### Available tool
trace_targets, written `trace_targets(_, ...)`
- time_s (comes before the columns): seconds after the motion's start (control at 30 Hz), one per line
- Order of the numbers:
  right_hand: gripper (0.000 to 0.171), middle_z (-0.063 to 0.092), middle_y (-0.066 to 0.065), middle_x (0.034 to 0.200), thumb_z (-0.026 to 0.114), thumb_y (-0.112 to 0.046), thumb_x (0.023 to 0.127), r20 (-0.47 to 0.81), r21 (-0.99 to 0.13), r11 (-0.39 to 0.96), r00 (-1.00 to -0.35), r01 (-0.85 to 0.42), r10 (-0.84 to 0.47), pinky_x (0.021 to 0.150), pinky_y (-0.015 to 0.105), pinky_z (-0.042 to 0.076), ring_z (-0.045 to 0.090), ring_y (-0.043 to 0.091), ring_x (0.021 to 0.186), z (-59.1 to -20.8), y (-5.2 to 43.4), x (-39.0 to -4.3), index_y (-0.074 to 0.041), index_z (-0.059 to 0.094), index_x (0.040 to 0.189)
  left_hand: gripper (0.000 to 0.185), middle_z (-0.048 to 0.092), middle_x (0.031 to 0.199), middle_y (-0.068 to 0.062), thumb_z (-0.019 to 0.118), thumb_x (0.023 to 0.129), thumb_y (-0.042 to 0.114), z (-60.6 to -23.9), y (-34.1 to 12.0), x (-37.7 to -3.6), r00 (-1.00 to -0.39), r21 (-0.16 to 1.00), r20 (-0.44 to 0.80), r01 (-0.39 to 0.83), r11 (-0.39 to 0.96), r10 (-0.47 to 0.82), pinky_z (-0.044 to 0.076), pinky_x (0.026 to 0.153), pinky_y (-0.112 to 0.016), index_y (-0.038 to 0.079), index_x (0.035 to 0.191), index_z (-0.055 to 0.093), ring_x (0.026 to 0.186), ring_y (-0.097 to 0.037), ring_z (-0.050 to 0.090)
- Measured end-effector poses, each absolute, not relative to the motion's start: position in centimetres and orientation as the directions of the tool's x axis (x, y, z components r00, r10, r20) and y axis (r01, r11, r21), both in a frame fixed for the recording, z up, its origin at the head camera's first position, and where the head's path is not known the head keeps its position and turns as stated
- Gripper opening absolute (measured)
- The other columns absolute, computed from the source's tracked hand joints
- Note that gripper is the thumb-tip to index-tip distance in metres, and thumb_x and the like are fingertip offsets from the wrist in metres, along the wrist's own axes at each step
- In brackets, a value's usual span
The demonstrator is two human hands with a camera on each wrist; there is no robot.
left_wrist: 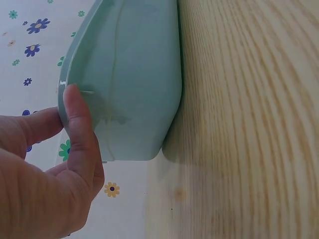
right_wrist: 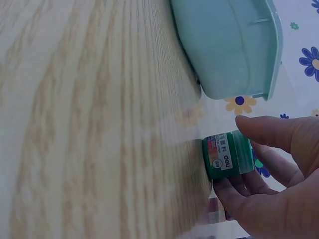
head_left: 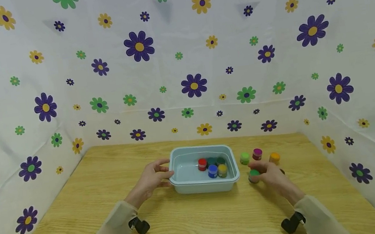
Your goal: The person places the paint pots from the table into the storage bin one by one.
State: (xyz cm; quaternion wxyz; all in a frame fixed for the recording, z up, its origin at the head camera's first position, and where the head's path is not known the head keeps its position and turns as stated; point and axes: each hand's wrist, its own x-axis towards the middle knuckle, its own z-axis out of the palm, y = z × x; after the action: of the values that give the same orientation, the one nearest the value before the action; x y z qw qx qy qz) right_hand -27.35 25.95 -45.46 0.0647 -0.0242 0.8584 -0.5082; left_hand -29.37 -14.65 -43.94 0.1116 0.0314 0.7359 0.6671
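A light blue plastic bin (head_left: 201, 186) stands on the wooden table, and my left hand (head_left: 151, 177) pinches its left rim, thumb and fingers on either side of the edge. Inside it sit several small paint jars, among them a red jar (head_left: 202, 164), a blue jar (head_left: 213, 171) and a yellow jar (head_left: 222, 171). To the right of the bin, my right hand (head_left: 271, 175) holds a green paint jar (right_wrist: 219, 157) between thumb and fingers. That jar is upright, its base close on the tabletop, with a printed label facing the wrist camera.
Beyond my right hand stand a light green jar (head_left: 244, 158), a magenta jar (head_left: 257, 154) and an orange jar (head_left: 274, 158). A dark jar (head_left: 282, 171) is mostly hidden behind that hand. Flower-printed sheeting (head_left: 167, 68) encloses the table (head_left: 187, 226) at the back and both sides.
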Motion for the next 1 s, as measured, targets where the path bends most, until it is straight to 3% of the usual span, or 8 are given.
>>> trace_targets(0.33,0.05,0.059,0.025,0.13,0.071,0.002,0.085,-0.123,-0.869,0.493,-0.983,0.04,-0.137,0.105,0.055,0.044,0.056,0.033,0.114,-45.5,26.0,-27.5,0.006,0.055,0.132,0.057,0.056,0.109,-0.015,0.069,0.09,0.004,-43.8,-14.4,-29.2,-0.976,0.988,-0.125,-0.105,0.115,0.181,0.062,0.068,-0.035,0.008,0.143,0.048,0.082,-0.02,0.063)
trace_targets(0.63,0.05,0.063,0.018,0.127,0.077,-0.01,0.083,-0.133,-0.868,0.494,-0.982,0.051,-0.131,0.103,0.049,0.047,0.058,0.027,0.112,-45.5,26.1,-27.5,0.0,0.061,0.129,0.057,0.055,0.108,-0.015,0.069,0.09,0.004,-43.8,-14.4,-29.2,-0.974,0.988,-0.126,-0.105,0.117,0.188,0.062,0.068,-0.034,0.007,0.142,0.048,0.082,-0.021,0.063)
trace_targets(0.87,0.052,0.056,0.018,0.134,0.078,-0.015,0.083,-0.134,-0.903,0.427,-0.976,0.049,-0.172,0.092,0.034,0.056,0.059,0.025,0.107,-44.9,26.0,-27.9,0.0,0.06,0.13,0.056,0.055,0.109,-0.015,0.069,0.09,0.004,-43.8,-14.4,-29.2,-0.976,0.987,-0.137,-0.119,0.11,0.169,0.062,0.067,-0.033,0.008,0.142,0.049,0.082,-0.021,0.063)
trace_targets(1.0,0.054,0.054,0.02,0.136,0.079,-0.019,0.084,-0.099,-0.921,0.39,-0.973,0.011,-0.209,0.093,0.032,0.057,0.059,0.024,0.108,-44.5,25.8,-27.9,0.001,0.059,0.13,0.055,0.056,0.107,-0.015,0.069,0.089,0.003,-43.9,-14.4,-29.1,-0.977,0.988,-0.133,-0.117,0.099,0.165,0.062,0.067,-0.034,0.007,0.141,0.05,0.081,-0.021,0.063)
